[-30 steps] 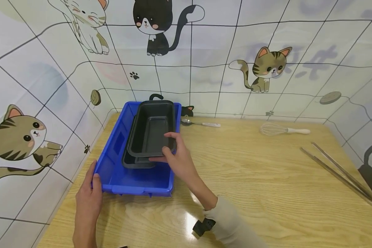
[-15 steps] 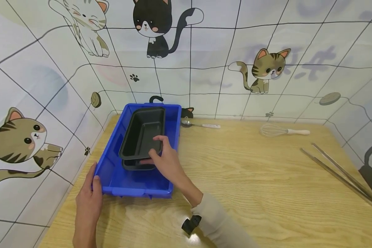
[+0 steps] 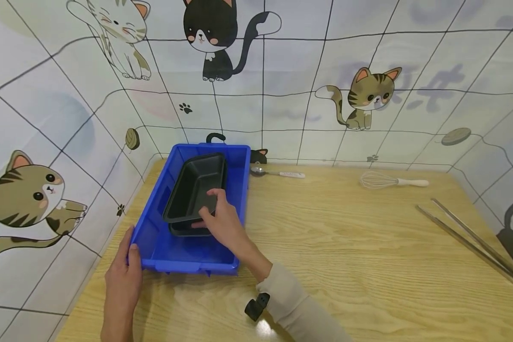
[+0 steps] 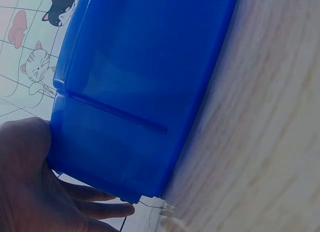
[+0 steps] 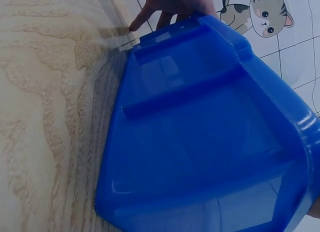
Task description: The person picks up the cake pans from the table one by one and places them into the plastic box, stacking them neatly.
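A dark grey loaf pan (image 3: 193, 185) lies tilted inside the blue plastic bin (image 3: 188, 265), over a second dark pan (image 3: 184, 231) that shows only at its near edge. My right hand (image 3: 225, 225) holds the upper pan by its near right corner, thumb and index finger on the inner side, another finger below the rim. With my left hand (image 3: 121, 280) I grip the bin's near left corner. The left wrist view shows that hand (image 4: 30, 177) against the bin's outer wall (image 4: 135, 81). In the right wrist view the bin wall (image 5: 200, 127) hides my right hand.
To the right of the bin, a spoon (image 3: 278, 173) with a pale handle lies near the wall. A whisk (image 3: 393, 180) and metal tongs (image 3: 470, 242) lie farther right on the wooden table (image 3: 333, 256). A cat-printed wall covering (image 3: 290, 109) stands behind and at the sides.
My right hand has moved left and down with the upper loaf pan, which now sits lower in the bin and more slanted. The left hand has stayed on the bin corner.
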### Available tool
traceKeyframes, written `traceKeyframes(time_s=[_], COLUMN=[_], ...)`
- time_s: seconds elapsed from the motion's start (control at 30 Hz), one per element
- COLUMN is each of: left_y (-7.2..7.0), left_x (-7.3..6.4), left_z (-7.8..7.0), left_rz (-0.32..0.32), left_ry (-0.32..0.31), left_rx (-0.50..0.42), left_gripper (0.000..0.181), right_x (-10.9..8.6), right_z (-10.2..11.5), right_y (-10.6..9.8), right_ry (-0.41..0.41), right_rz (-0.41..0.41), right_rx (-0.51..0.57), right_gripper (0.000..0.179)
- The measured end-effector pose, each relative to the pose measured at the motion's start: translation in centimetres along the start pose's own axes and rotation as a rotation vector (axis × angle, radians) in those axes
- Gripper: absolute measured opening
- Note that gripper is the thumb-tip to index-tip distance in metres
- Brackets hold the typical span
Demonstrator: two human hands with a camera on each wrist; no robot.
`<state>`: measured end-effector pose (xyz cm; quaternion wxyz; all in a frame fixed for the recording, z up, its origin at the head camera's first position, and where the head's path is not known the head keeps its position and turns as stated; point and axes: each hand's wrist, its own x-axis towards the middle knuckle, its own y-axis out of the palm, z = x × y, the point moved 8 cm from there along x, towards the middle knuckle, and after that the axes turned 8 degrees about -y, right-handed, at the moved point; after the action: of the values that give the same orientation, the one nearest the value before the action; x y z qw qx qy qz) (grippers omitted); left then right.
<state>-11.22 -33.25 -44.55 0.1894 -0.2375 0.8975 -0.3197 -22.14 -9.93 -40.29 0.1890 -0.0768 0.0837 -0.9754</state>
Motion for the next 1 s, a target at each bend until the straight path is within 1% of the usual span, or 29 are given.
traceKeyframes(time_s=[0.13, 0.23, 0.47, 0.6, 0.7, 0.8, 0.9, 1.0], left_y=[0.00, -0.01, 0.00, 0.00, -0.08, -0.10, -0.15, -0.17], left_x=[-0.01, -0.02, -0.06, -0.08, -0.14, -0.21, -0.24, -0.22], left_z=[-0.09, -0.18, -0.34, -0.38, -0.44, -0.41, -0.32, -0.27], left_rz=[0.002, -0.001, -0.008, -0.011, -0.015, -0.012, -0.008, -0.006], left_ry=[-0.003, 0.005, 0.027, 0.031, 0.037, 0.035, 0.028, 0.024], left_rx=[-0.001, -0.001, 0.004, -0.003, -0.012, -0.013, -0.011, -0.013], left_gripper=[0.060, 0.060, 0.059, 0.059, 0.059, 0.059, 0.059, 0.059], right_x=[0.02, -0.03, -0.05, -0.30, -0.49, -0.67, -0.81, -0.82], right_z=[0.20, 0.12, 0.24, 0.44, 0.64, 0.76, 0.65, 0.55], right_y=[-0.02, -0.02, -0.05, -0.05, -0.12, -0.27, -0.27, -0.30], right_ry=[-0.012, -0.013, -0.045, -0.028, -0.017, -0.007, 0.033, 0.064], right_rz=[0.009, 0.020, 0.058, 0.063, 0.050, 0.047, 0.083, 0.126], right_rx=[-0.054, -0.071, -0.115, -0.083, -0.087, -0.115, -0.115, -0.146], right_gripper=[0.054, 0.057, 0.061, 0.061, 0.062, 0.065, 0.070, 0.074])
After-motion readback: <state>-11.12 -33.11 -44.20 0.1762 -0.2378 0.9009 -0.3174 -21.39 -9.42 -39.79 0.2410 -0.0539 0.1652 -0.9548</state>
